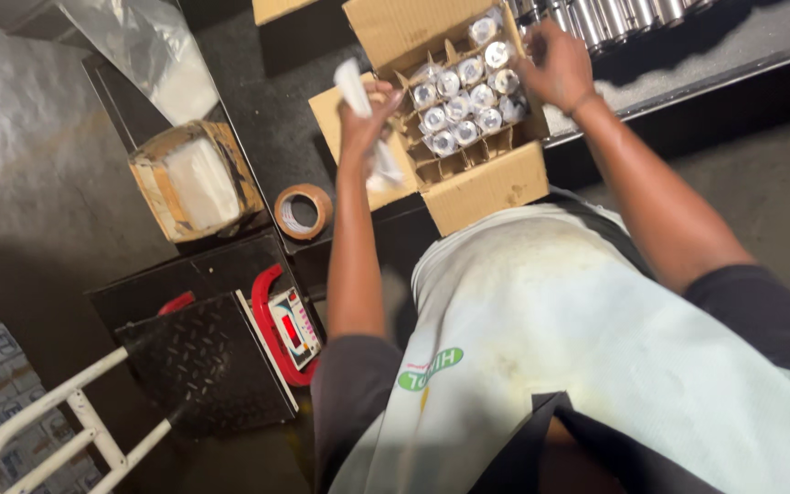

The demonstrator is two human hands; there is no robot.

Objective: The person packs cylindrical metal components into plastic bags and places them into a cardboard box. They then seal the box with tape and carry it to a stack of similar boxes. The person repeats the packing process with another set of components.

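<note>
A plastic wrapper (358, 91) is gripped by the left hand (365, 117) beside the box (486, 183); the right hand (555, 66), fingers curled, is held over its far corner; its grasp cannot be told.

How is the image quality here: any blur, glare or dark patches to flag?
Head view: the left hand and the white wrapper it holds are motion-smeared; the right hand is softer too. The wrapped pieces in the cardboard box glint brightly. The floor and the platform scale sit in deep shadow.
</note>
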